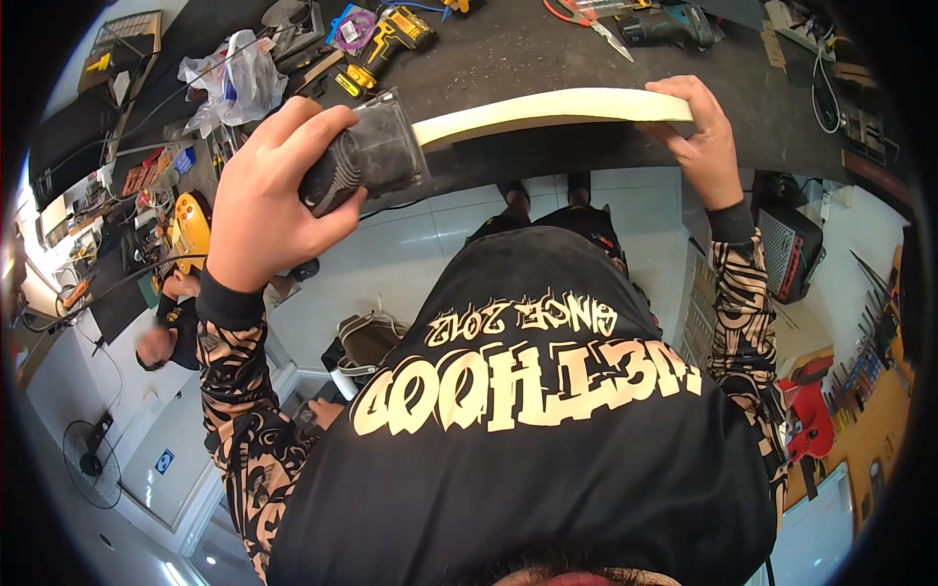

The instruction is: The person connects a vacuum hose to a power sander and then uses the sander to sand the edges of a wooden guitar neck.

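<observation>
My left hand [278, 190] is wrapped round a black palm sander [383, 142] with a ribbed grip and a squarish, dusty end. That end meets the left end of a long, pale, slightly bowed board [547, 105], seen nearly edge-on. At the board's other end my right hand [699, 137] pinches it, fingers on top and thumb below. The board is held near the dark workbench's [489, 54] front edge. The sander's working face is hidden from view.
A yellow and black cordless drill [386, 49] and a crumpled plastic bag [234, 80] lie on the bench at left. Scissors [596, 27] and a dark power tool [669, 27] lie at the back right. Another person [166, 327] is at left, near a yellow guitar body [191, 230].
</observation>
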`<state>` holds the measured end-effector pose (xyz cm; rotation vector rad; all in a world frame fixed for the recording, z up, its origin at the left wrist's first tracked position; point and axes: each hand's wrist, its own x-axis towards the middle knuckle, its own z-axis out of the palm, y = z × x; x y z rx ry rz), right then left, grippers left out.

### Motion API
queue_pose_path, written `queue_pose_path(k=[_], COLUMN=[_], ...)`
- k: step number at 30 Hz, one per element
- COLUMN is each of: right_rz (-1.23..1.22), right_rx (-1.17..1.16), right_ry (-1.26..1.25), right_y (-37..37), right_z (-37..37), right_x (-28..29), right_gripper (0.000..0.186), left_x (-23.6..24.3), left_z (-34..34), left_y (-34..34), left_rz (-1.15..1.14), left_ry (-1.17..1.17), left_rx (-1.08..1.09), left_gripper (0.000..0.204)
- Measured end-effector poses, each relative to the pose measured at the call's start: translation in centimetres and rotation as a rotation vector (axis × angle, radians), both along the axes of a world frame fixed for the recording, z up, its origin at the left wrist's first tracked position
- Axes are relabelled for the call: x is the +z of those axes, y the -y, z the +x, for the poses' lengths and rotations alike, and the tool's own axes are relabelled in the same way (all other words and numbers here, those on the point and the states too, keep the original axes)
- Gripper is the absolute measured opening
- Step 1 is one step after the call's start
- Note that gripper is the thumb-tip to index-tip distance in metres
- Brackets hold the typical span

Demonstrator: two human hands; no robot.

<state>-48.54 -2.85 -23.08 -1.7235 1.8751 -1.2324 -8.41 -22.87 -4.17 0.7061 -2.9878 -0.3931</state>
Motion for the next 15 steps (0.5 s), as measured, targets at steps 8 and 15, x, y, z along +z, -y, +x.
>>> queue_pose_path(k=[8,15], right_rz=[-0.017,-0.072], right_rx=[0.000,0.043], right_ry=[0.008,-0.059], right_y=[0.0,0.1], right_z=[0.8,0.3], right_x=[0.5,0.0], right_gripper=[0.042,0.048], left_x=[0.6,0.8], left_z=[-4.1,-6.3], left_y=[-1.7,-2.4], left_rz=[-0.044,-0.076], left_ry=[0.071,0.119], left_rx=[-0.023,-0.053], left_gripper=[0.057,0.061])
